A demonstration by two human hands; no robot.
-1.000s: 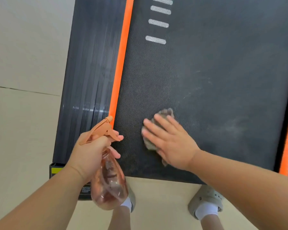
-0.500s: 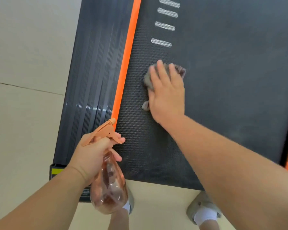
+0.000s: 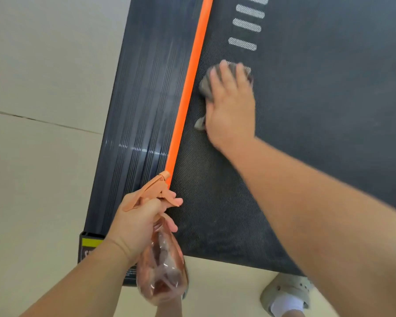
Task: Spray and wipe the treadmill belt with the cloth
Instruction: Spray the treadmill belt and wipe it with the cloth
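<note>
**Flat hand on the cloth, bottle held at the belt's near end**

The right hand (image 3: 230, 106) lies flat on the grey cloth (image 3: 204, 88), its fingers (image 3: 225, 73) straight and pressing the cloth down onto the dark treadmill belt (image 3: 325, 106). The cloth sits near the belt's left edge, just beside the orange strip (image 3: 188, 88) and just below a row of white dashes (image 3: 242, 44); bunched folds show past the fingertips and at the heel of the palm.

The left hand (image 3: 137, 225) grips the neck of a clear spray bottle (image 3: 162, 271) with a peach trigger head, fingers curled round it, nozzle pointing up along the orange strip. The ribbed side rail (image 3: 142, 110) runs left of the strip. A pale shoe (image 3: 286, 291) stands on the cream floor (image 3: 44, 168) at the belt's near end.
</note>
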